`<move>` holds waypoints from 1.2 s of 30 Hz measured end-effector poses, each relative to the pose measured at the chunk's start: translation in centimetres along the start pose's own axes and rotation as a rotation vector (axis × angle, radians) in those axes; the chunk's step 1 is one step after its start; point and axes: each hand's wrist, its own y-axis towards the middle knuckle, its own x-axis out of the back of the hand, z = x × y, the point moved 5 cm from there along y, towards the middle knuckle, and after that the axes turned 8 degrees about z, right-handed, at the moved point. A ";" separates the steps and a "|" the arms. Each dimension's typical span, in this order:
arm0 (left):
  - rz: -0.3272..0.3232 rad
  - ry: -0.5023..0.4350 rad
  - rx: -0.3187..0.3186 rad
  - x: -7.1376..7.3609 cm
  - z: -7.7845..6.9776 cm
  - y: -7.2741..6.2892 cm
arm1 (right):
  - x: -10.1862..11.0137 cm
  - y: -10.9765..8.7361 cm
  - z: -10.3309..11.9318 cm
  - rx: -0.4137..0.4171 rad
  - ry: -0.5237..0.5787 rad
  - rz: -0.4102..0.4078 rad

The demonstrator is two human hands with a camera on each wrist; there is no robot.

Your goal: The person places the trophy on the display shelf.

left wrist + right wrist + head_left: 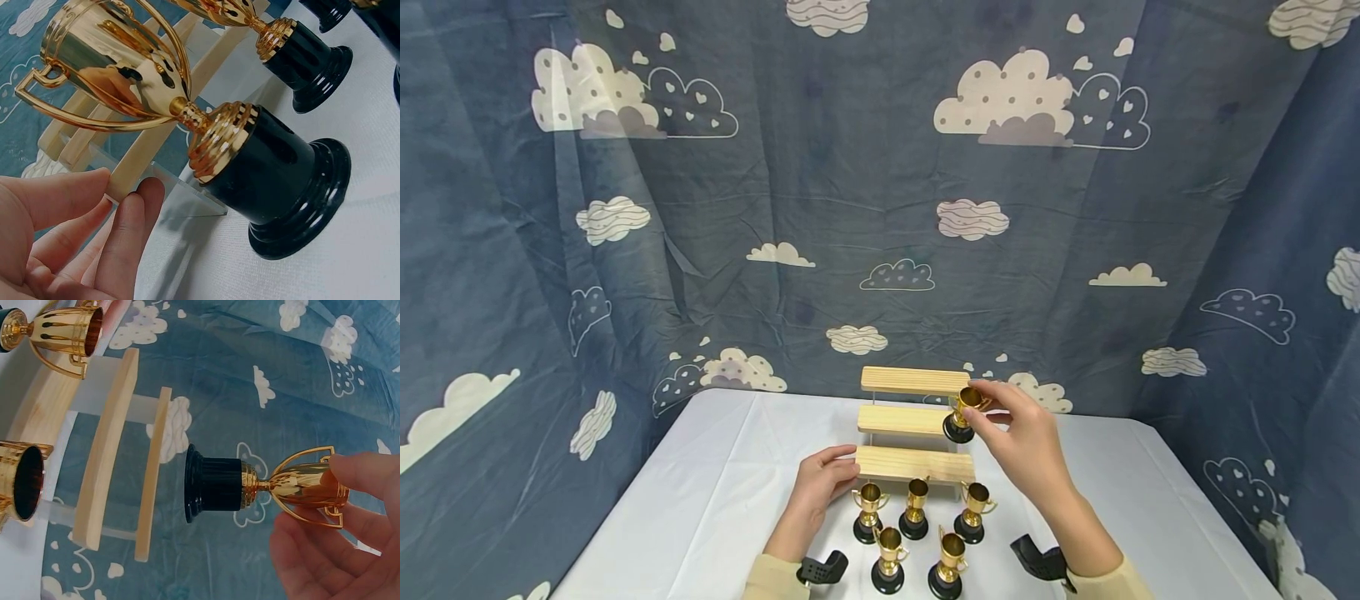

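Observation:
My right hand (1030, 446) pinches a small gold trophy cup (969, 400) by its bowl. In the right wrist view the thumb and fingers are on the cup's rim and handles, and its black base (215, 484) is apart from the planks. The trophy appears in front of the right end of a three-step wooden display rack (913, 462). At the rack's left side, my left hand (820, 492) grips the end of the lowest plank (134, 165) between thumb and fingers.
Several more gold trophies with black bases, one of them a trophy (890, 550) near the front, stand upright before the rack on a white-covered table (722, 483). Behind hangs a dark blue cloud-print cloth (850, 192), which also closes off both sides.

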 end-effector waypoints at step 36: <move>0.005 -0.010 0.006 -0.1 0.0 -0.1 | -1.1 6.7 0.8 0.023 0.087 0.015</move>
